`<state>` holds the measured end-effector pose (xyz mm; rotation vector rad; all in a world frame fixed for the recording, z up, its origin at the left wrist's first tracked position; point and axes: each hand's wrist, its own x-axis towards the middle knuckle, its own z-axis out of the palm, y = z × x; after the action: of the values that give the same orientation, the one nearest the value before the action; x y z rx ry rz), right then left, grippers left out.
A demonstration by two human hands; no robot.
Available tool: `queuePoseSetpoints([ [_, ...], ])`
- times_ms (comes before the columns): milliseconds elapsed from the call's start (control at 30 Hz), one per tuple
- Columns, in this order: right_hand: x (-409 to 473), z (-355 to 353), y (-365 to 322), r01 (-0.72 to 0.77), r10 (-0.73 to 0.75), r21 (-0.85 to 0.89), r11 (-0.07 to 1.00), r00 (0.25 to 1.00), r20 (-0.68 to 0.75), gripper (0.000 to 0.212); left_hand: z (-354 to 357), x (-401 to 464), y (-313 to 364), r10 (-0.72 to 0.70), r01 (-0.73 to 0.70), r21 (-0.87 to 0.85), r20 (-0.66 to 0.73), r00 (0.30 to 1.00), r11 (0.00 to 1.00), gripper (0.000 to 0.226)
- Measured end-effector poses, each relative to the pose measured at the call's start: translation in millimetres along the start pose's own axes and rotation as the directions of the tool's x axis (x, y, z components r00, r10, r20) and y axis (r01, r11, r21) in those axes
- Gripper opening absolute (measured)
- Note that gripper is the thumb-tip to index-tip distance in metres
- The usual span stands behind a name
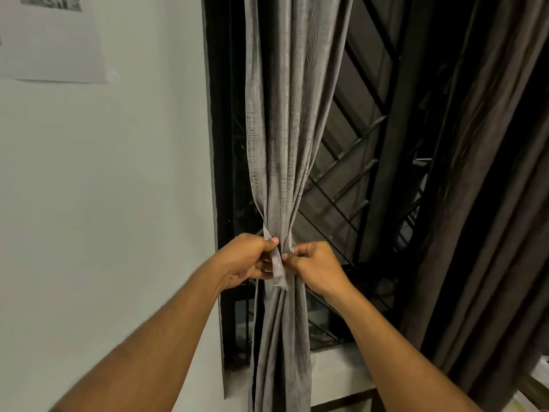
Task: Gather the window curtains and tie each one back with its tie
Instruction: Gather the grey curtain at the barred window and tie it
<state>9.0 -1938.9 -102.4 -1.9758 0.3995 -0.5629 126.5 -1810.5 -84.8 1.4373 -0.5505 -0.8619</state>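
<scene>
In the head view the grey curtain (285, 144) hangs bunched at centre, cinched by its tie (277, 264), with the left hand (246, 258) at nine o'clock of the knot and the right hand (312, 267) at three, each pinching a tie end. The dark curtain (487, 203) at three o'clock hangs loose. To finish well, the person should probably pull both ends evenly outward, keeping the folds gathered while the knot snugs.

A sheet of paper (50, 37) is fixed on the pale wall (118, 188) at left; a dark window (350, 162) with diagonal grille bars is seen at right.
</scene>
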Motion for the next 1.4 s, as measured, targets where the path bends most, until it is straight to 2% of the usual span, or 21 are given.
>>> queuePoseSetpoints([
  [100, -6.2, -5.6, 3.5, -0.060, 0.061, 0.010, 0.998, 0.994, -0.087, 0.032, 9.2, 4.0, -8.1, 0.033, -0.033, -0.027, 0.001, 0.999, 0.999, 0.026],
  [200, -15.2, -4.0, 0.2, -0.102, 0.106, 0.039, 0.994, 0.989, -0.101, 0.035, 19.5, 5.9, -15.2, 0.095, -0.095, -0.016, 0.009, 0.995, 0.995, 0.032],
  [267, -21.2, -2.8, -3.8, -0.159, 0.169, 0.162, 0.974, 0.984, -0.051, 0.022, 24.7, 6.2, -19.1, 0.159, -0.159, 0.000, -0.017, 0.987, 0.987, 0.030],
  [333, -24.1, -0.5, -7.5, -0.250, 0.261, 0.301, 0.920, 0.965, 0.004, 0.014, 28.2, 6.9, -24.8, 0.263, -0.257, 0.098, -0.055, 0.963, 0.961, 0.021],
  [400, -21.2, 3.8, -9.4, -0.300, 0.334, 0.383, 0.874, 0.942, -0.024, 0.018, 32.6, 6.9, -31.6, 0.368, -0.351, 0.194, -0.061, 0.928, 0.916, 0.018],
  [500, -17.9, 8.2, -9.9, -0.296, 0.357, 0.395, 0.870, 0.930, -0.089, 0.026, 35.9, 6.2, -37.9, 0.443, -0.421, 0.206, -0.075, 0.893, 0.883, 0.024],
  [633, -17.7, 4.9, -8.6, -0.302, 0.331, 0.414, 0.859, 0.944, 0.003, 0.029, 27.6, 9.8, -38.7, 0.504, -0.453, 0.290, -0.133, 0.853, 0.843, 0.026],
  [733, -10.9, -2.4, -11.4, -0.365, 0.362, 0.451, 0.814, 0.927, 0.097, 0.045, 24.5, 13.7, -39.2, 0.541, -0.467, 0.350, -0.151, 0.828, 0.812, 0.027],
  [800, -6.0, -7.3, -13.2, -0.400, 0.372, 0.375, 0.836, 0.916, 0.148, 0.059, 23.4, 16.2, -41.1, 0.550, -0.464, 0.379, -0.158, 0.820, 0.801, 0.022],
  [833, -4.7, -9.1, -14.6, -0.388, 0.359, 0.289, 0.875, 0.921, 0.149, 0.059, 22.5, 17.4, -41.7, 0.550, -0.460, 0.390, -0.156, 0.821, 0.798, 0.021],
  [900, -4.4, -9.9, -16.5, -0.330, 0.311, 0.136, 0.934, 0.940, 0.143, 0.040, 18.9, 18.4, -40.6, 0.554, -0.457, 0.426, -0.132, 0.822, 0.780, 0.024],
  [1000, -4.2, -10.4, -12.4, -0.310, 0.295, 0.100, 0.946, 0.945, 0.141, 0.018, 11.5, 19.0, -33.7, 0.525, -0.439, 0.421, -0.109, 0.844, 0.794, 0.023],
  [1133, -3.4, -16.2, -8.9, -0.252, 0.253, 0.028, 0.967, 0.965, -0.063, 0.010, -0.2, 18.5, -25.1, 0.463, -0.361, 0.440, -0.146, 0.874, 0.822, 0.026],
  [1200, -7.0, -18.4, -6.3, -0.122, 0.111, -0.054, 0.991, 0.978, -0.175, 0.014, -0.6, 17.0, -24.4, 0.413, -0.291, 0.427, -0.227, 0.882, 0.856, 0.021],
  [1300, -18.2, -17.4, -1.7, 0.058, -0.132, -0.345, 0.937, 0.972, -0.194, 0.016, 11.9, 12.7, -29.0, 0.236, -0.167, 0.211, -0.358, 0.903, 0.963, 0.018],
  [1400, -29.2, -8.6, 4.5, 0.164, -0.234, -0.439, 0.884, 0.966, -0.111, 0.014, 22.9, 8.9, -27.1, 0.052, -0.075, -0.045, -0.388, 0.920, 0.996, 0.018],
])
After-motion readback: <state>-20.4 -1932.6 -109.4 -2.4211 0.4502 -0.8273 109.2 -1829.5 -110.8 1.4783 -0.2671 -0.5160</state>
